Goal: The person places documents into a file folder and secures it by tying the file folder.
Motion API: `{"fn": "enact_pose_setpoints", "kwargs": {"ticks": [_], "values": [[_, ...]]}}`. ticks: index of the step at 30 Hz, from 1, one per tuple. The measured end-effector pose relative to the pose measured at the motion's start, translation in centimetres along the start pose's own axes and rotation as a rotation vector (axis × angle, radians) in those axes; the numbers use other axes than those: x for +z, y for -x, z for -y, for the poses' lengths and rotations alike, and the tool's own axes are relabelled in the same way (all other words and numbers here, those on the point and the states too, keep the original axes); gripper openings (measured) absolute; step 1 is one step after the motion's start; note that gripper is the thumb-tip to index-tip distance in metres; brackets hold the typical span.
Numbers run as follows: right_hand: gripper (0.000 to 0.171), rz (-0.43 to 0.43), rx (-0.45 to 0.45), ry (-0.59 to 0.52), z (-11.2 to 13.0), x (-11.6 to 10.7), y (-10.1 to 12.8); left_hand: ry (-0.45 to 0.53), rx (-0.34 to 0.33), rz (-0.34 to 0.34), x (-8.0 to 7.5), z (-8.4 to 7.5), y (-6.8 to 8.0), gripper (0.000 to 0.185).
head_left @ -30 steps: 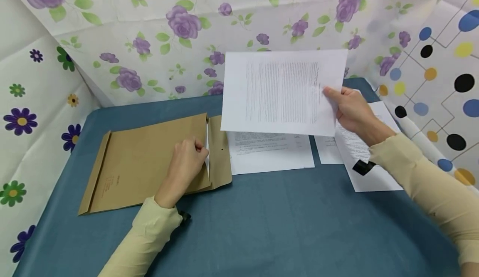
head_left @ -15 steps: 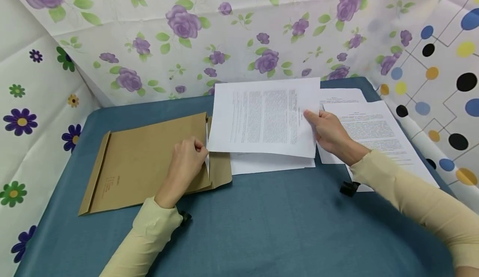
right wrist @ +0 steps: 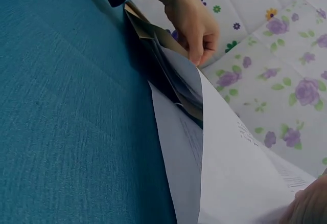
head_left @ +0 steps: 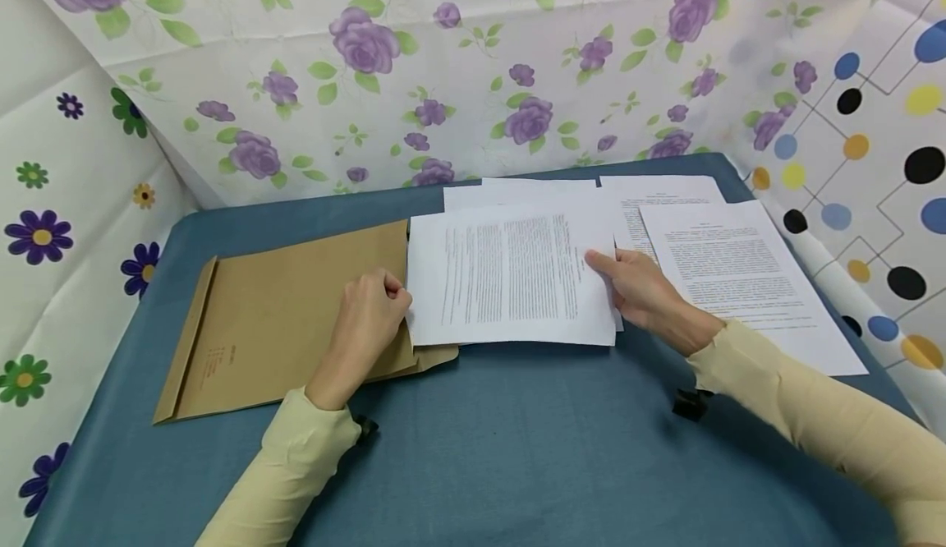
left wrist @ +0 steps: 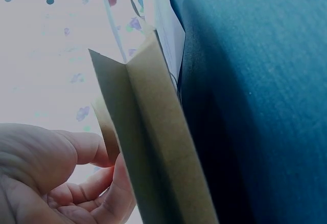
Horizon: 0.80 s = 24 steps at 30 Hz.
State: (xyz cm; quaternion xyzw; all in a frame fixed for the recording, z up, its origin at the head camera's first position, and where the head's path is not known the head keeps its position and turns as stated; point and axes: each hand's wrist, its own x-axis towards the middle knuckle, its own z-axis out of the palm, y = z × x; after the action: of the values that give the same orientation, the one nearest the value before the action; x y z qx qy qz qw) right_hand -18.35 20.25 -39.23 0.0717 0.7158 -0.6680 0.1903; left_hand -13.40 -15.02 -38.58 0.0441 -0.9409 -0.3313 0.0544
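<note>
A brown paper envelope (head_left: 288, 317) lies on the blue tablecloth (head_left: 517, 448), its mouth facing right. My left hand (head_left: 388, 294) grips the upper layer at the mouth and holds it lifted, so the opening gapes in the right wrist view. The same envelope (left wrist: 153, 147) fills the left wrist view beside my curled fingers (left wrist: 76, 173). My right hand (head_left: 624, 284) pinches the right edge of a printed sheet (head_left: 510, 280). The sheet lies low and nearly flat, its left edge at the envelope's mouth. In the right wrist view the sheet (right wrist: 240, 173) reaches toward the open envelope (right wrist: 158, 40).
More printed sheets lie on the cloth: one large one (head_left: 746, 276) at the right, others (head_left: 665, 190) behind and under the held sheet. Floral and dotted backdrops (head_left: 443, 62) wall the table at the back and sides. The front of the cloth holds nothing.
My right hand brought the sheet down from mid-air and leftward, until its left edge met the envelope's mouth. The left hand stayed in place on the envelope.
</note>
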Motion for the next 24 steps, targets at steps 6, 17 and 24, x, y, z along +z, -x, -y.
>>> {"fn": "enact_pose_setpoints", "kwargs": {"ticks": [6,17,24], "values": [[0.047,0.019,0.002,0.044,-0.1,-0.2,0.1,0.0,0.0,0.0,0.0,0.0,0.0,0.008],[0.046,0.088,0.004,0.071,-0.3,-0.1,-0.1,0.004,-0.011,0.004,-0.1,0.0,0.0,0.009],[0.045,0.183,-0.015,0.028,0.1,2.1,-1.0,-0.001,-0.005,0.007,-0.1,-0.1,0.0,0.009]]}}
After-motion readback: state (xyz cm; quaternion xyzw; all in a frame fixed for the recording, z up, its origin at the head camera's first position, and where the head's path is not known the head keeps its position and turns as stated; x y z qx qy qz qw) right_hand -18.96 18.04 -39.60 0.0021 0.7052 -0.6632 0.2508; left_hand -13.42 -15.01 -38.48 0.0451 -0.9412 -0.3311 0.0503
